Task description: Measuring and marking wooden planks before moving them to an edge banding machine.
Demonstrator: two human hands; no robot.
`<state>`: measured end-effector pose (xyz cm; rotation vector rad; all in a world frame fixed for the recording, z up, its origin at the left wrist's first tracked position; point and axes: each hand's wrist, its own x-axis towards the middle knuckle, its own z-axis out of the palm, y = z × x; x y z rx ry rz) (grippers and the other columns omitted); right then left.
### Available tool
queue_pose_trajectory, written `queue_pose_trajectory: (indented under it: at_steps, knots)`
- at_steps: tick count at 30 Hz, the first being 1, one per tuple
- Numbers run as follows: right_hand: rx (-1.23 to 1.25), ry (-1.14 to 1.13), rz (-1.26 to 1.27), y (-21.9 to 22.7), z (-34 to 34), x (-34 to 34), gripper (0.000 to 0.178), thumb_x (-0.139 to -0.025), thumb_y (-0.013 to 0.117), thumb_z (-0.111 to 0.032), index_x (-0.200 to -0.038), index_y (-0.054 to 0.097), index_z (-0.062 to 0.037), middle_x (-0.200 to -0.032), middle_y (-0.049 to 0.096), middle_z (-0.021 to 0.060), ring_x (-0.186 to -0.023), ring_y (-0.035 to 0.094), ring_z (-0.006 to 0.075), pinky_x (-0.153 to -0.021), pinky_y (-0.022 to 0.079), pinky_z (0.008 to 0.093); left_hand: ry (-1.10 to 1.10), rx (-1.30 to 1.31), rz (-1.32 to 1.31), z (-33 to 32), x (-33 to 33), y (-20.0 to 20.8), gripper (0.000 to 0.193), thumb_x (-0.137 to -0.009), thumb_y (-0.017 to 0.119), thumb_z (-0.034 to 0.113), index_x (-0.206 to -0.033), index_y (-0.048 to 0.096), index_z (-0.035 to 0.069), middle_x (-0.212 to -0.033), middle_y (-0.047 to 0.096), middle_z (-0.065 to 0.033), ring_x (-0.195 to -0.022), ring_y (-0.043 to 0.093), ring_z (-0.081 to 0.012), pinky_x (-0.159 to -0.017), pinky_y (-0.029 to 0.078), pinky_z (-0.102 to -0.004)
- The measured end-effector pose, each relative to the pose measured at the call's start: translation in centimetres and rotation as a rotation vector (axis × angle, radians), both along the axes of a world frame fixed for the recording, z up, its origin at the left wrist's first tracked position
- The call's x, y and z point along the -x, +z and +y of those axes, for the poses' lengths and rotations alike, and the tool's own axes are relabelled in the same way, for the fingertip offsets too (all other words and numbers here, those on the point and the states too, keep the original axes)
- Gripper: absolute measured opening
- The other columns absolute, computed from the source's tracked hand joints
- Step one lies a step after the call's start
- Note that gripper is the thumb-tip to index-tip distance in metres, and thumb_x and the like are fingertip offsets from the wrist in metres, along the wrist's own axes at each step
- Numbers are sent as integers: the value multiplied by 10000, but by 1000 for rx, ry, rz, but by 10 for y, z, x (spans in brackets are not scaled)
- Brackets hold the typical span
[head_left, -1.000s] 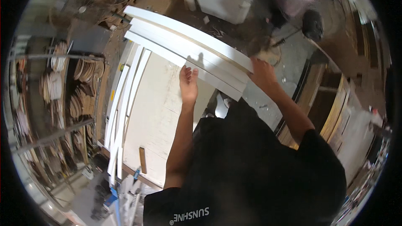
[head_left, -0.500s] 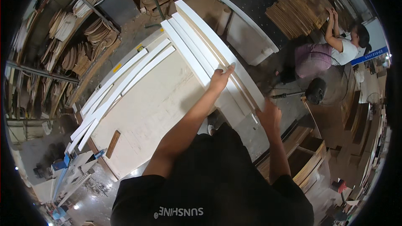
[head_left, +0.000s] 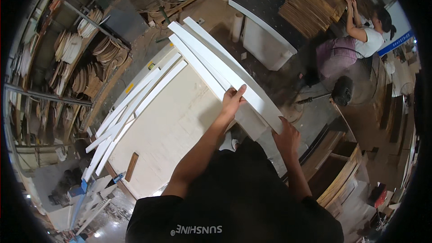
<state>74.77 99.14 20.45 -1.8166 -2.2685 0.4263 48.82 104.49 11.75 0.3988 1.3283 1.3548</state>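
Observation:
A long white board [head_left: 263, 105] lies at a slant across the right end of a pale work panel [head_left: 155, 112], with its broad white face up. My left hand [head_left: 233, 100] grips its side partway along, thumb on top and fingers curled beneath. My right hand [head_left: 286, 136] is closed round the near right end, and its fingertips are partly hidden. Under and beside this board are more white boards, one along the panel's edge [head_left: 191, 56] and one sticking out on the far side [head_left: 204, 33].
Several narrow white strips [head_left: 150, 89] lie along the panel's left side, near a short brown wood piece [head_left: 131, 166]. Shelves of curved parts [head_left: 74, 49] stand left. At right, a co-worker [head_left: 355, 47] handles stacked brown boards [head_left: 310, 6] on a black-topped table [head_left: 256, 2]. A pedestal fan [head_left: 341, 92] stands nearby.
The held board has turned: its brown strip no longer shows and a plain white face is up. Its far end has come nearer. My right hand has shifted slightly down.

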Motion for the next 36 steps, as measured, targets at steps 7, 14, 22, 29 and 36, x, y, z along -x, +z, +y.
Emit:
queue_pose_trajectory:
  at_steps: [7, 14, 22, 29, 36]
  knots:
    - [109, -23, -5, -16, -1, 19, 613, -796, 851, -252, -1347, 633, -92, -1194, 754, 173, -1059, 724, 399, -918, 573, 503, -23, 16, 45, 9, 14, -27, 590, -947, 805, 496, -1052, 671, -68, -928, 686, -100, -777, 664, -160, -718, 605, -286]
    - [159, -74, -16, -40, 3, 25, 607, -782, 867, -255, -1326, 639, -107, -1297, 706, 132, -1189, 676, 383, -957, 548, 514, -88, 54, 82, 21, 22, -38, 625, -948, 791, 535, -1006, 628, -66, -877, 584, -72, -749, 614, -151, -696, 610, -302]
    - [10, 17, -25, -52, 14, 24, 610, -734, 890, -193, -1280, 642, -83, -1617, 382, 195, -1516, 353, 435, -1221, 357, 580, -152, 123, 180, 26, 24, -46, 659, -994, 730, 541, -1085, 635, -105, -960, 684, -123, -809, 701, -176, -731, 626, -310]
    - [-12, -1, 174, -95, 14, 11, 817, -762, 873, -166, -1472, 482, -59, -1622, 381, 226, -1503, 374, 458, -1243, 344, 544, -566, 293, 638, 39, 32, -6, 666, -1029, 658, 550, -1091, 622, -112, -853, 762, -172, -741, 763, -235, -695, 622, -345]
    - [64, 105, 117, -88, 25, 9, 985, -758, 882, -160, -1589, 362, -77, -1581, 433, 218, -1434, 436, 469, -1210, 372, 542, -549, 375, 1158, 37, 27, -9, 820, -1009, 569, 671, -1240, 632, -114, -1016, 780, -242, -1066, 751, -392, -952, 568, -478]
